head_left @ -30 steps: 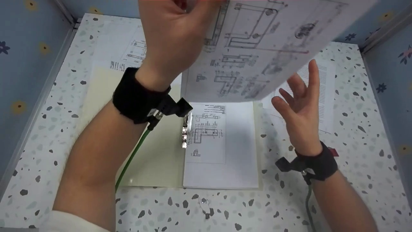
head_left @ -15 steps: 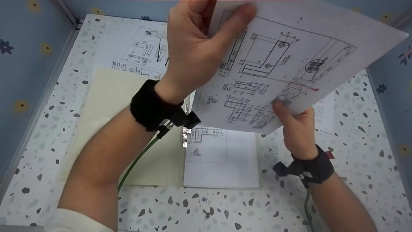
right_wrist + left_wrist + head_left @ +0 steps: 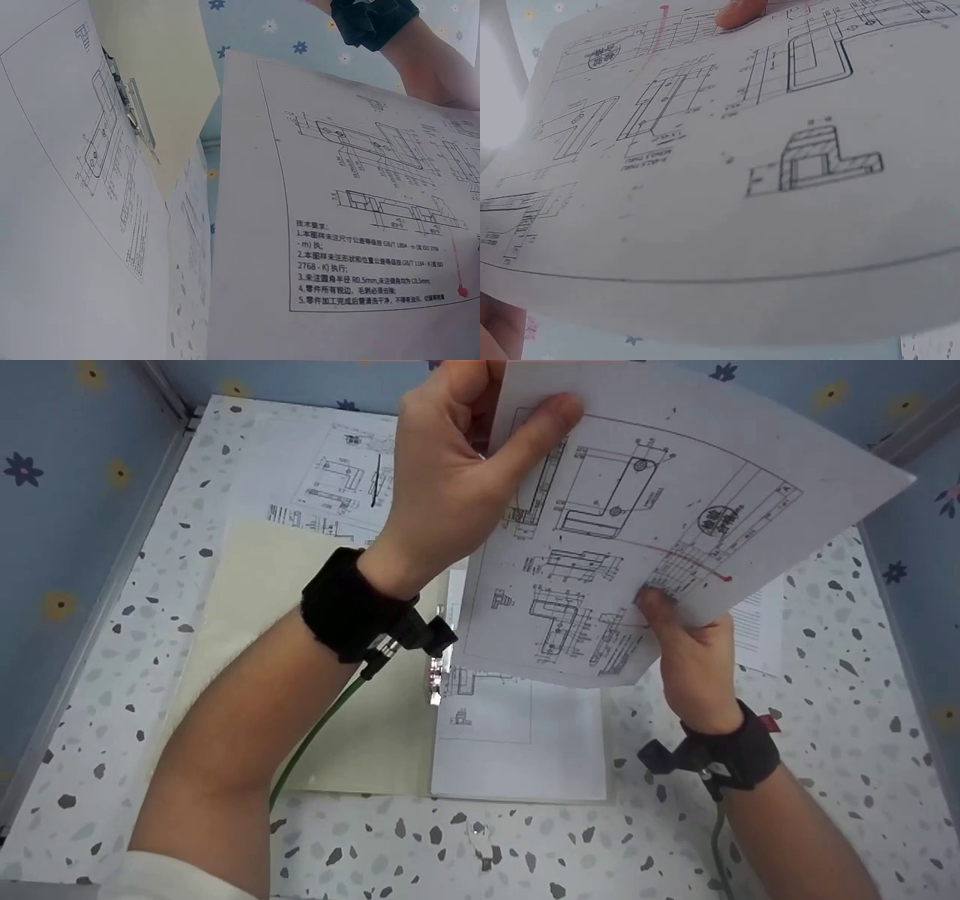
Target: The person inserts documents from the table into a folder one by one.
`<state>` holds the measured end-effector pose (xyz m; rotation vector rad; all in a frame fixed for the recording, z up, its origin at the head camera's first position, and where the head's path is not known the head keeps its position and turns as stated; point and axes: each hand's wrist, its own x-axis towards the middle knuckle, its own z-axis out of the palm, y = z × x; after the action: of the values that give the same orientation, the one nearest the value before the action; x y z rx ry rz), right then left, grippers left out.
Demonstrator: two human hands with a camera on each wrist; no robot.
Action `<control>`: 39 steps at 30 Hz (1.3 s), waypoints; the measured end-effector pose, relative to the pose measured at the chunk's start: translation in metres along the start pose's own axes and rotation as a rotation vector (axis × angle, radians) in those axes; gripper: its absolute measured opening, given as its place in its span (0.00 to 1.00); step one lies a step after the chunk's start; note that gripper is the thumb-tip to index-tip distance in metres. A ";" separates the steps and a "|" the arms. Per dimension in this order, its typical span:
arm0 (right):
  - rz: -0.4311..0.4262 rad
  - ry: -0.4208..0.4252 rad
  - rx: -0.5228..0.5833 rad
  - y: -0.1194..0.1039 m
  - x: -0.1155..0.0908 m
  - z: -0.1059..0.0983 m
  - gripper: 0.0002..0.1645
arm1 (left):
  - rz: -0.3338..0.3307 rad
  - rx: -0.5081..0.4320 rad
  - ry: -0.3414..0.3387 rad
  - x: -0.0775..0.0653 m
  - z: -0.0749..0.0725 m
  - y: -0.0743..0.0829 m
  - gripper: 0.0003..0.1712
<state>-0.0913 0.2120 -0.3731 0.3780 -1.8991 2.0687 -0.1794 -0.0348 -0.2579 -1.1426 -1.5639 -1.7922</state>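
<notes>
In the head view, a sheet of technical drawings (image 3: 667, 532) with a red pen line is held up tilted above the folder. My left hand (image 3: 457, 487) grips its upper left edge, thumb across the front and the other fingers partly hidden behind. At the lower right edge, my right hand (image 3: 694, 667) pinches the sheet with the thumb on the printed side. Beneath lies an opened pale yellow folder (image 3: 360, 742) with a metal clip (image 3: 436, 679) along its spine. White papers (image 3: 517, 769) with another drawing lie on its right half, partly covered by the raised sheet.
A loose drawing sheet (image 3: 255, 472) with a thin black stick-like item (image 3: 377, 484) lies at the back left. Printed text pages (image 3: 761, 622) sit behind my right hand. A small clear item (image 3: 480, 844) is near the front of the speckled table (image 3: 600, 855). Flowered panels (image 3: 67, 547) enclose the sides.
My right hand, spread and off the sheet a second ago, now pinches its lower right edge. The sheet has come lower and tilted to show its printed face, my left hand still gripping it.
</notes>
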 end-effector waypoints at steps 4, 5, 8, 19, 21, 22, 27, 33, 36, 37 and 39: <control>0.060 0.000 -0.007 0.000 0.000 -0.004 0.15 | -0.138 0.061 -0.050 -0.004 -0.006 0.004 0.14; 0.080 -0.002 -0.006 0.000 -0.001 -0.005 0.16 | -0.167 0.087 -0.068 -0.005 -0.008 0.003 0.16; 0.145 -0.009 0.006 0.001 0.000 -0.010 0.17 | -0.248 0.198 -0.134 -0.010 -0.016 -0.001 0.24; 0.374 -0.048 -0.031 0.002 -0.005 -0.031 0.26 | -0.615 0.722 -0.557 -0.060 -0.060 -0.019 0.45; 0.421 -0.071 -0.055 0.003 -0.006 -0.035 0.27 | -0.649 0.788 -0.645 -0.073 -0.069 -0.023 0.45; 0.444 -0.084 -0.068 0.005 -0.007 -0.037 0.28 | -0.668 0.813 -0.689 -0.080 -0.073 -0.025 0.45; 0.551 -0.157 -0.081 0.013 -0.011 -0.044 0.29 | -0.754 0.874 -0.886 -0.113 -0.089 -0.038 0.47; 0.652 -0.251 -0.053 0.025 -0.015 -0.044 0.30 | -0.842 0.896 -1.097 -0.143 -0.095 -0.047 0.51; 0.692 -0.291 -0.044 0.030 -0.018 -0.042 0.30 | -0.860 0.890 -1.179 -0.154 -0.093 -0.049 0.58; 0.704 -0.302 -0.038 0.031 -0.020 -0.041 0.31 | -0.859 0.890 -1.203 -0.158 -0.092 -0.049 0.62; 0.733 -0.319 -0.029 0.035 -0.023 -0.040 0.31 | -0.862 0.873 -1.236 -0.164 -0.091 -0.049 0.70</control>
<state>-0.0837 0.2478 -0.4175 -0.0183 -2.5343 2.5278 -0.1570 -0.1368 -0.4205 -1.1748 -3.4203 -0.2627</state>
